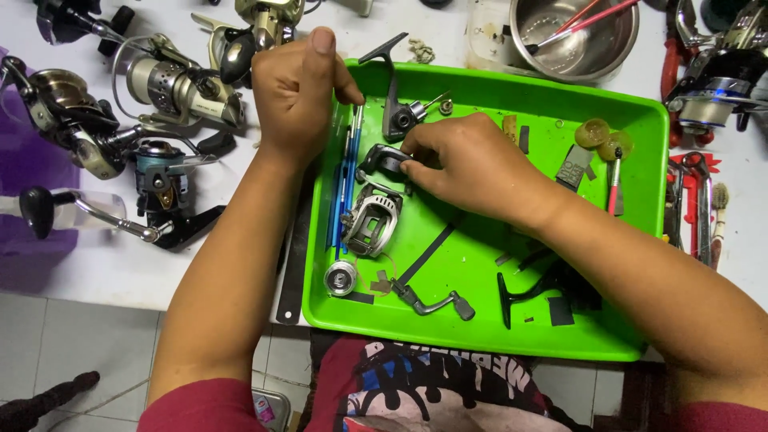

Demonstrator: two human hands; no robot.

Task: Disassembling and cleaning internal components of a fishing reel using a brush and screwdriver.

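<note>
From where I stand, the right hand covers most of the small dark reel part it pinches on the green tray, so the part's far end stays hidden, and the left hand, curled at the tray's left rim, hides the tops of the blue tools beneath it. Beyond the tray's far right corner a blue-banded reel is cut by the frame's edge, and left of the tray a dark reel runs off the top.
</note>
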